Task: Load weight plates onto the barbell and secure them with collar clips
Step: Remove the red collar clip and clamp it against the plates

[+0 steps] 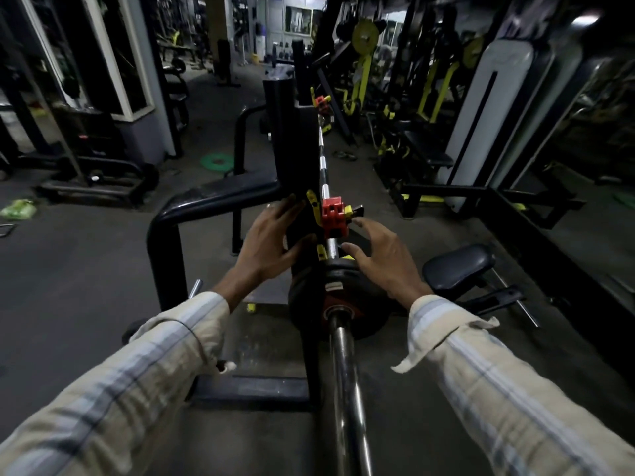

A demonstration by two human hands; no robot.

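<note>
The barbell (pixel 345 379) runs from the bottom centre away from me on a black rack. A black weight plate (pixel 309 297) with a red hub sits on its near sleeve. Beyond the plate a red collar clip (pixel 332 214) with a yellow lever is on the bar. My left hand (pixel 271 242) has straight fingers resting against the black rack upright, left of the clip. My right hand (pixel 381 259) hovers over the plate's right side with fingers spread and loosely bent, holding nothing. A second red collar clip (pixel 320 102) sits at the bar's far end.
A black rack upright (pixel 299 159) stands along the bar's left, with a curved black rail (pixel 213 204) beside it. A padded seat (pixel 457 269) lies low on the right. A green plate (pixel 217 162) lies on the floor. Yellow-and-black machines fill the right side.
</note>
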